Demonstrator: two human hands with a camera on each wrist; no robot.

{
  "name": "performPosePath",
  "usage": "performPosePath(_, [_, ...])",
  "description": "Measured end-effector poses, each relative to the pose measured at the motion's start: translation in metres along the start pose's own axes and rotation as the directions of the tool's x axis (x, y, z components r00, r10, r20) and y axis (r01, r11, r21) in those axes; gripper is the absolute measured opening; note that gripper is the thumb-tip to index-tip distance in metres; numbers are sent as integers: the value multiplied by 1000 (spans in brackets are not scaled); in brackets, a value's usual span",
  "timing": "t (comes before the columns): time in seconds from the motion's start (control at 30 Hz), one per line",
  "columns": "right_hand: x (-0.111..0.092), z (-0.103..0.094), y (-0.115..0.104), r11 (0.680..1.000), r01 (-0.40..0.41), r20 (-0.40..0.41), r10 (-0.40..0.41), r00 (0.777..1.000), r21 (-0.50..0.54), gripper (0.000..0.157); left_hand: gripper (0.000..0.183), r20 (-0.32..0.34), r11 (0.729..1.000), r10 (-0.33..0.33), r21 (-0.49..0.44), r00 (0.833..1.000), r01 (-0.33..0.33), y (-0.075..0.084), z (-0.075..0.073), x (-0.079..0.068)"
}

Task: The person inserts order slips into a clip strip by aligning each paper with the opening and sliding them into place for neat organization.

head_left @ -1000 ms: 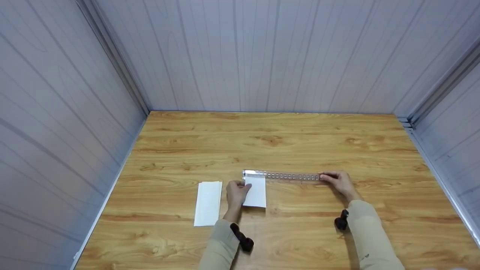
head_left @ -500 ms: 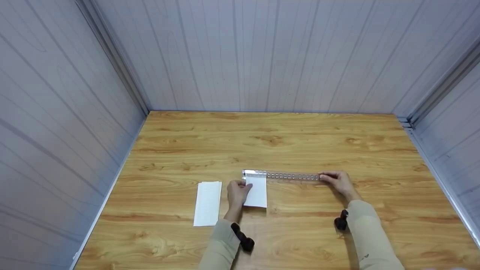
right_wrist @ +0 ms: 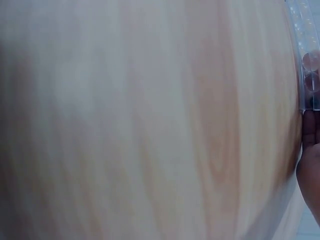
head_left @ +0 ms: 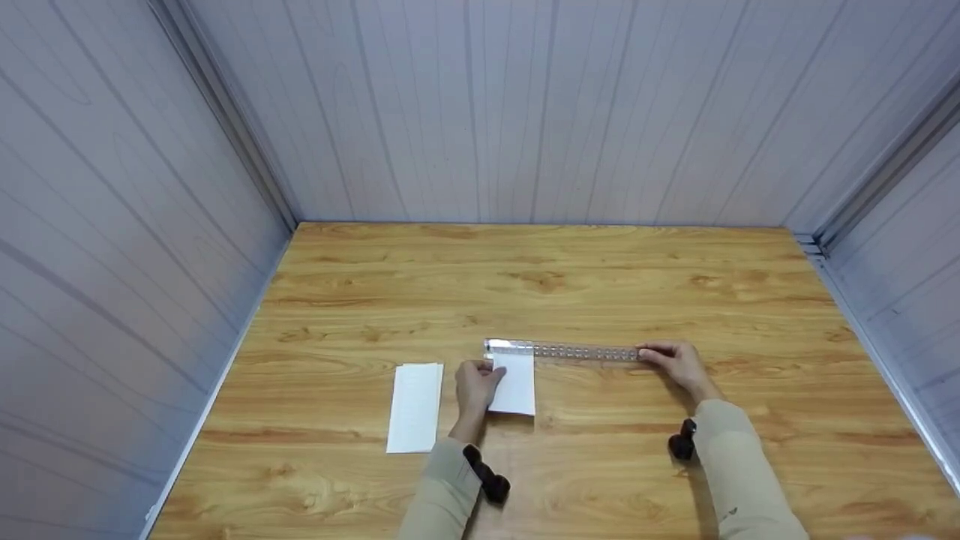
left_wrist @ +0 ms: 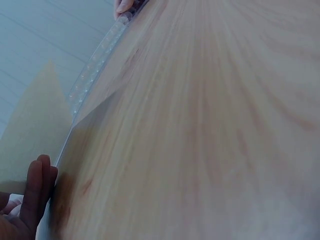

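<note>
A clear ruler-like strip (head_left: 585, 352) with a row of round shapes extends left to right across the middle of the head view. Thumb and fingers of my right hand (head_left: 682, 369) pinch its right end, also visible at the right wrist view's edge. My left hand (head_left: 474, 386) pinches a small white sheet of paper (head_left: 514, 386) by its left side, thumb on top. The paper's upper edge meets the left part of the strip. In the left wrist view the paper (left_wrist: 37, 130) stands tilted above my fingers. Whether the left fingers also touch the strip is hidden.
Left of my left hand lies a small stack of white paper (head_left: 415, 409) on the wooden table (head_left: 540, 277). Pale panelled walls close off the back and both sides. Black devices (head_left: 487, 476) are worn at both wrists.
The paper and my left hand have shifted very slightly to the right along the strip. My right hand and the strip have stayed in place.
</note>
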State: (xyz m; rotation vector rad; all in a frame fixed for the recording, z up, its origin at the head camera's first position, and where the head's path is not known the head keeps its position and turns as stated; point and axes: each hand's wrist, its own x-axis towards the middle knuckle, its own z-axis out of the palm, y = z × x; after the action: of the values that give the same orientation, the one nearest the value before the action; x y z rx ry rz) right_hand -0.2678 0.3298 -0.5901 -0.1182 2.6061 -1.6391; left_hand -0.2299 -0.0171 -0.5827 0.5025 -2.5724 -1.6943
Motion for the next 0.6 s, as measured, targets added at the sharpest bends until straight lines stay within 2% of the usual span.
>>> performPosePath(0.13, [0,0,0,999,-22,3,22,1000,24,34,13,8,1000,14,-1,1000,-14,2,0,-1])
performPosePath(0.37, [0,0,0,1000,4,-6,-4,1000,-28,32,14,17,1000,3,1,1000,-3,2,2,0])
performPosePath(0.6, [0,0,-1,1000,-3,-12,3,1000,-4,32,15,28,1000,-8,-1,1000,8,2,4,0])
